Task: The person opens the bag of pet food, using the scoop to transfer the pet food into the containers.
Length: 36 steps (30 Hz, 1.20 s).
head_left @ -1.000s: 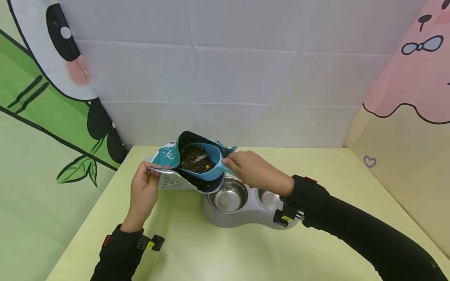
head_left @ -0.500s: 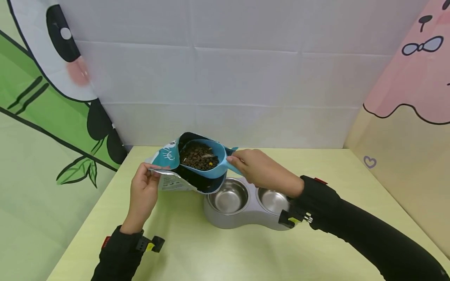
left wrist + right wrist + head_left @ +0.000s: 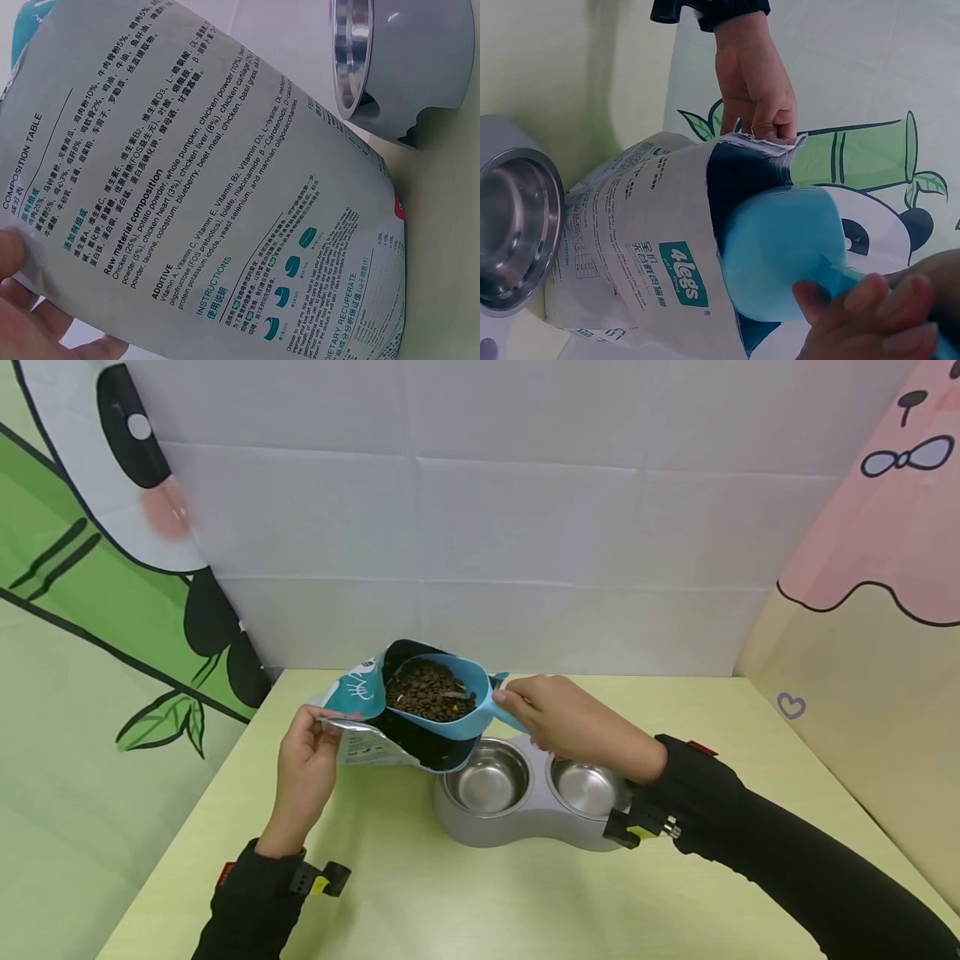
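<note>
My left hand [image 3: 306, 772] pinches the near edge of an upright pet food bag [image 3: 187, 195], teal and white with a dark inside, and its mouth gapes wide. In the head view my right hand [image 3: 566, 718] grips the handle of a blue scoop [image 3: 480, 720]. Brown kibble [image 3: 427, 689] fills much of the scoop, with a small yellow piece among it. The scoop sits in the mouth of the bag, its handle end past the rim. From the right wrist view, the scoop's rounded underside shows over the dark opening.
A grey double feeder [image 3: 487, 835] stands on the pale yellow table [image 3: 420, 902], just right of the bag. Its two steel bowls [image 3: 491, 781] hold no food; my right forearm overlaps the right one. A white cloth wall [image 3: 525, 527] rises behind the table.
My right hand has drawn the scoop slightly right and outward from the bag, and more kibble shows in it. My left hand and the bag have stayed nearly still.
</note>
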{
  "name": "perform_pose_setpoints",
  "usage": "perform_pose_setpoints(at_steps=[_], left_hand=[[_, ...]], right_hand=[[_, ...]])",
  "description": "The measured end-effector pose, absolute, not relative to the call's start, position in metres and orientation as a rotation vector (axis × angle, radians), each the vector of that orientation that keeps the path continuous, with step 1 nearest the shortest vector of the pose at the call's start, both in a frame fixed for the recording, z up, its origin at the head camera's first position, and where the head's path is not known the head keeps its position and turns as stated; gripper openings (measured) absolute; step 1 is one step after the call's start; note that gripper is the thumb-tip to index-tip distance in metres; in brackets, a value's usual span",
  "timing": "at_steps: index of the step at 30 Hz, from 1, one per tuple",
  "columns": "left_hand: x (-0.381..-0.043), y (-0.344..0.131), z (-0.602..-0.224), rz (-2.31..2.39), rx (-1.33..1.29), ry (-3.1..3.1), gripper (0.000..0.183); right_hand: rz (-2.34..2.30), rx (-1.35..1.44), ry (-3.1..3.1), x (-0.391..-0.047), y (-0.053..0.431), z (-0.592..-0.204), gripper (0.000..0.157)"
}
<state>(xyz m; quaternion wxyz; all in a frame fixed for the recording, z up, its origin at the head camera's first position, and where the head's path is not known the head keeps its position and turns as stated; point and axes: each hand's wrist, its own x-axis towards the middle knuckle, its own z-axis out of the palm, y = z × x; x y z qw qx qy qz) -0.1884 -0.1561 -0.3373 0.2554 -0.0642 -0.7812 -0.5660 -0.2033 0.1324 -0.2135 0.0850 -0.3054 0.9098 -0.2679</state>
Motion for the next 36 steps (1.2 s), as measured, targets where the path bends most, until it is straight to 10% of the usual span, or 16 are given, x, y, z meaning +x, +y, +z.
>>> perform_pose_setpoints(at_steps=[36], left_hand=[[-0.214, -0.157, -0.349, -1.553, -0.154, -2.115, 0.011]], right_hand=[[-0.890, -0.850, 2.669, -0.217, 0.153, -0.220, 0.033]])
